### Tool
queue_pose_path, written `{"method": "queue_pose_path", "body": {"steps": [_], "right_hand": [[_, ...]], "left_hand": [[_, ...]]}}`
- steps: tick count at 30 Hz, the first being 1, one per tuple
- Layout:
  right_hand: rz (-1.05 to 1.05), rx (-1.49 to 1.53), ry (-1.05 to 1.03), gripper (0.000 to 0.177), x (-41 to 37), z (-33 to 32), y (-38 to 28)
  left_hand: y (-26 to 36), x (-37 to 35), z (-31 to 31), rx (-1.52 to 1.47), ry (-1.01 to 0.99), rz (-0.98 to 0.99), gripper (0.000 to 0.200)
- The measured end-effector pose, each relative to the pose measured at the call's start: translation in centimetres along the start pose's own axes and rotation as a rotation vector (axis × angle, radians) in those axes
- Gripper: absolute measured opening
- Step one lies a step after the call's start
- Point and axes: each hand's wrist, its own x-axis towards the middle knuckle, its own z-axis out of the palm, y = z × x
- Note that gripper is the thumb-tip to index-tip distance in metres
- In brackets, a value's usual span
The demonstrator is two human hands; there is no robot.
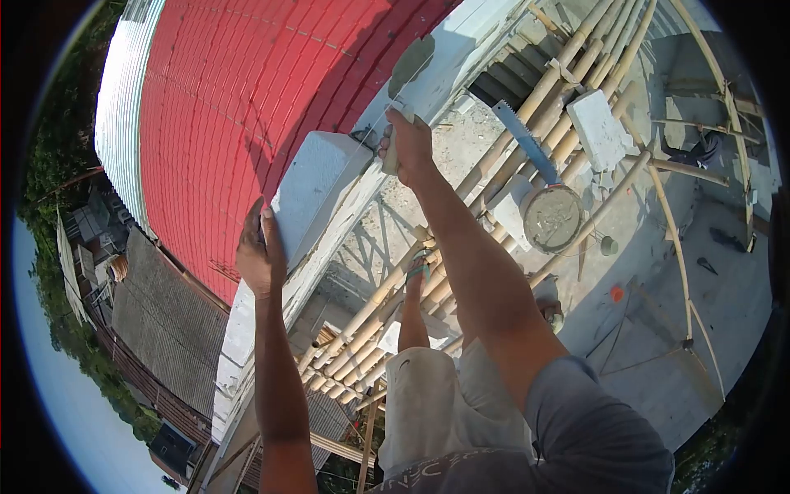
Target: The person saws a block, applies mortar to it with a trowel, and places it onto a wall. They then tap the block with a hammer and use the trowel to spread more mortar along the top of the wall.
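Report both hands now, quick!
Left hand: open, at the end of the white block.
Right hand: closed around a pale object, too unclear to name.

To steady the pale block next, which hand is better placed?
Probably the left hand: it is open at the near end of the pale block, whereas the right hand appears closed around a small object.

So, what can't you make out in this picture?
All in the head view:
- Thing in the right hand: the curled fingers cover part of it, so I can't name it.
- Left hand: how its fingertips meet the pale block is too small to tell.
- Shirt lettering: too slanted and blurred to read.
- Small dark thing at far right: too small to identify.
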Motion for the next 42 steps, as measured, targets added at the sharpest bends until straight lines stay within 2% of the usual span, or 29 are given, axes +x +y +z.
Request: {"method": "queue_pose_path", "body": {"steps": [2,4,7,10,16,20,22,23,25,26,28,32,34,35,37,40,42], "right_hand": [[-0.017,-0.02,-0.048,0.022,-1.0,-1.2,1.7],[0.039,-0.089,-0.011,0.02,-2.1,-2.1,2.8],[0.067,-0.174,-0.062,0.021,-3.7,-3.4,3.7],[0.176,-0.218,-0.081,0.022,-4.5,-4.5,3.9],[0.226,-0.435,-0.16,0.022,-4.7,-6.1,3.4],[0.161,-0.508,-0.186,0.025,-5.2,-6.9,3.0],[0.053,-0.72,-0.247,0.031,-5.2,-7.6,2.5],[0.057,-0.72,-0.246,0.031,-5.2,-7.9,2.4],[-0.032,-0.925,-0.177,0.032,-5.8,-7.7,1.4],[-0.031,-0.929,-0.175,0.032,-5.5,-8.1,1.7],[-0.6,-1.389,0.011,0.038,-4.5,-8.3,2.6],[-0.68,-1.468,0.042,0.045,-2.3,-8.0,2.1],[-0.752,-1.57,0.041,0.046,-1.1,-8.7,2.8],[-0.743,-1.569,0.039,0.046,-1.4,-9.6,3.2],[-0.491,-1.603,-0.02,0.044,-3.0,-11.4,2.3],[-0.247,-1.664,0.044,0.045,-7.7,-13.7,0.6],[-0.186,-1.678,0.056,0.046,-10.2,-14.6,-0.5]], "left_hand": [[-0.2,-0.1,0.1,0.042,-0.005,-0.026,0.05],[-0.5,0.0,0.3,0.089,0.067,0.083,0.046],[-0.2,0.0,0.0,0.067,-0.014,-0.028,0.05],[-0.4,-0.1,0.2,-0.002,-0.002,0.013,0.051],[-0.3,-0.1,0.2,0.014,0.002,0.013,0.052],[-0.4,-0.1,0.1,0.049,-0.028,-0.024,0.052],[-0.4,-0.1,0.2,0.054,-0.009,-0.003,0.052],[-0.4,-0.1,0.2,0.055,-0.012,-0.004,0.052],[-0.3,-0.1,0.2,0.066,-0.01,-0.003,0.051],[-0.4,-0.1,0.3,0.063,-0.013,-0.005,0.051],[-0.6,-0.1,0.4,0.094,0.04,0.043,0.045],[-0.4,-0.2,0.3,0.082,0.059,0.074,0.045],[-0.2,-0.1,0.1,0.062,-0.014,-0.009,0.049],[-0.2,-0.2,0.0,0.067,-0.018,-0.013,0.049],[-0.1,-0.2,0.0,0.064,-0.012,-0.002,0.049],[-0.4,-0.1,0.1,0.081,-0.014,-0.012,0.05],[-0.7,0.0,0.3,0.099,0.026,0.023,0.046]]}}
